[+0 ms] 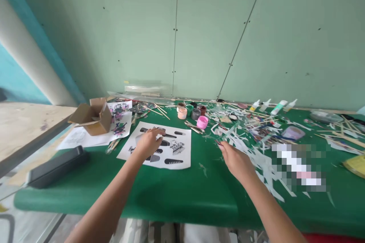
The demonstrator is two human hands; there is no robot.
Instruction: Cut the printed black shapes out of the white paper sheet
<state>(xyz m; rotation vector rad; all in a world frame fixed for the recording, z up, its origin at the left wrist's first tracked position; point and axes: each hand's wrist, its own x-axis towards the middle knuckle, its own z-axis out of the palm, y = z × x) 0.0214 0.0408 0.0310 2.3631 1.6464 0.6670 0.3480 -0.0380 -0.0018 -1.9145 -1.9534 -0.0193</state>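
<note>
My left hand rests over a white printed sheet, its fingers stretched out. Dark grey and black shapes with toothed edges are printed on the sheet, and a grey jagged cutout-like figure shows right of my fingers. Part of the sheet is hidden under my left hand and forearm. To the right, my right hand is closed in a pinch just above the green table. A small dark tip shows at its fingertips, too small to name. White paper scraps lie beside that hand.
Behind the sheet stand small paint jars, with a pink jar in front and scissors beside it. A cardboard box and a dark grey case are at left. Glue bottles, sticks and scraps crowd the right.
</note>
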